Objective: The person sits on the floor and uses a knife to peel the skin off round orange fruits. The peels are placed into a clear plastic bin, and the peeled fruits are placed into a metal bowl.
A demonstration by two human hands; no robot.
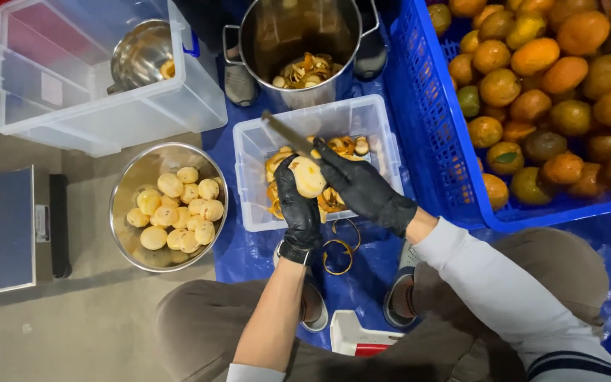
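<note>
Two gloved hands work over the small clear tub [376, 117] in the middle of my view. The left hand [298, 205] is closed around a peeled fruit [308, 177], pale yellow and round, holding it from below and from the side. The right hand [362, 187] is wrapped around the handle of a knife [290, 134]; its blade runs out toward 10 o'clock, above the tub and close to the fruit.

I judge this fruit to be light, but wet and slippery, because the skin is already off. The flesh looks soft, so a hard squeeze can bruise it or make it jump out. I think the best hold is a cupped one around the widest part, the fingers spread and kept away from the blade's edge. The gloves probably give some grip on the wet surface.

In the tub lie orange peel strips [341, 147]. At 9 o'clock from the hands stands a steel bowl [127, 185] full of peeled fruits [175, 211]. At 12 o'clock a tall metal pot [298, 32] holds more peel. At 2 o'clock a blue crate [419, 106] carries many unpeeled orange and green fruits [546, 92]. At 10 o'clock is a large clear bin [72, 106] with a metal scoop [139, 53] inside, and at 8 o'clock a flat scale [1, 230] sits on the floor.
</note>
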